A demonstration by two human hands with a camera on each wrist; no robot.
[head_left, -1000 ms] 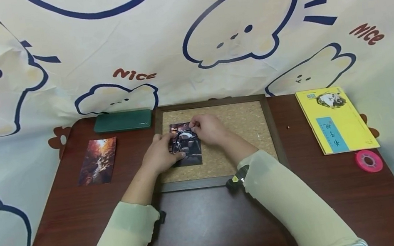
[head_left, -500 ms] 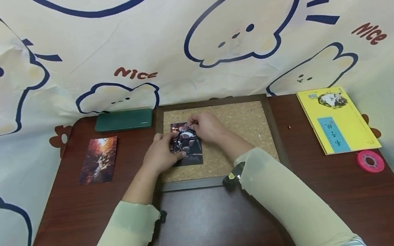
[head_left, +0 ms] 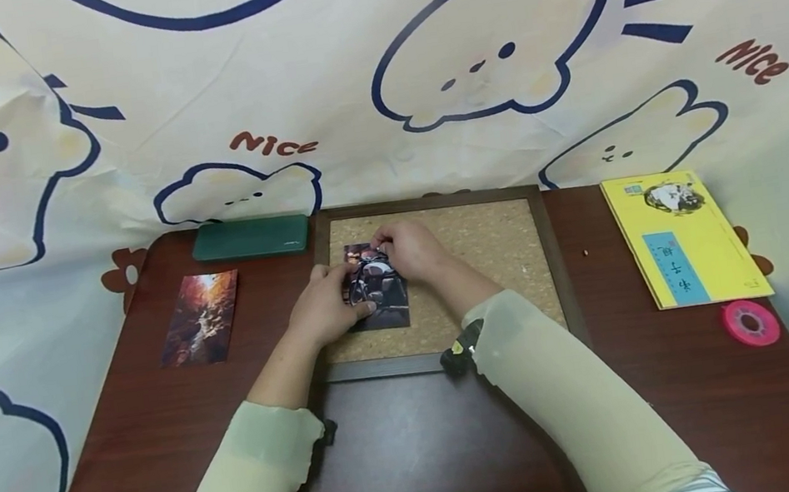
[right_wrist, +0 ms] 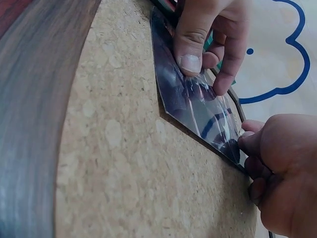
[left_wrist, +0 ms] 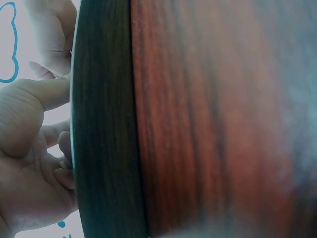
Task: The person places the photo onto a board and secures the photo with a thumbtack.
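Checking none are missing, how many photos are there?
2: an orange-lit photo on the table, left of the corkboard, and a dark photo on it, partly under the left hand. Any underneath would be hidden.

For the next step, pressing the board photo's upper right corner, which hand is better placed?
Probably the right hand: it is at that corner of the photo, whereas the left hand rests lower and farther left.

Setting: indoor desk space, home-like in furnishing; whether an actual home cannot be told. Evidence: pale sheeting [head_left: 332, 74] printed with cartoon figures and "Nice" behind and beside a wood-grain tabletop [head_left: 423, 452]; on it, a yellow book [head_left: 722, 234] and framed cork board [head_left: 492, 236].
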